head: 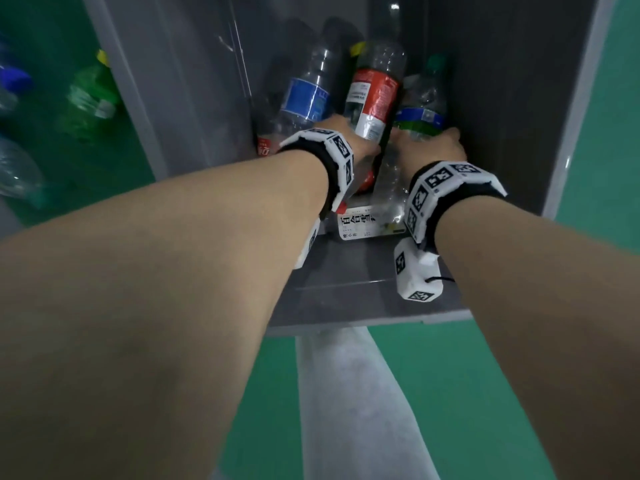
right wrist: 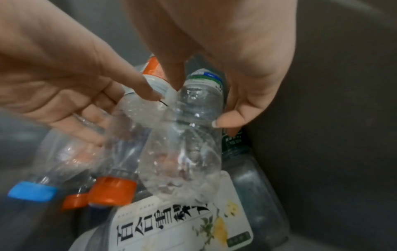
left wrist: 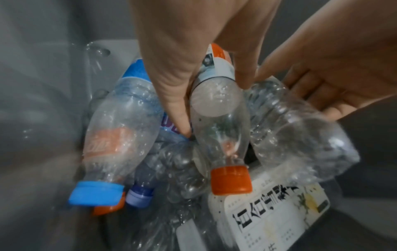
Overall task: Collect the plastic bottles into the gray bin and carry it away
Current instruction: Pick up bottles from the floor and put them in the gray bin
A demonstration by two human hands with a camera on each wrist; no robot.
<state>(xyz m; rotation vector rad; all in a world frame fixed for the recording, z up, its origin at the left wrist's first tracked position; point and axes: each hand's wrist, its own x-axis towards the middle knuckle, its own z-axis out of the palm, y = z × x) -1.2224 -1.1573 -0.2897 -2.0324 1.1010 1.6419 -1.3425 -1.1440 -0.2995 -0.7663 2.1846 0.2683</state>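
Note:
The gray bin (head: 502,98) stands on the floor and holds several plastic bottles. Both hands reach down into it. My left hand (head: 362,150) (left wrist: 214,108) pinches the red-labelled bottle (head: 374,98) with the orange cap (left wrist: 231,180) between thumb and fingers. Just right of it, my right hand (head: 433,147) (right wrist: 200,105) grips a clear crumpled bottle with a green-and-blue label (head: 420,116) (right wrist: 187,144). A blue-labelled bottle (head: 304,98) leans at the left. A white-labelled bottle (head: 360,221) (right wrist: 182,225) lies on the bin's bottom under the hands.
Outside the bin, on the green floor at the left, lie a green bottle (head: 90,95), a blue-capped bottle (head: 14,81) and a clear bottle (head: 17,171). A white floor line (head: 346,393) runs toward me from the bin's near rim (head: 363,318).

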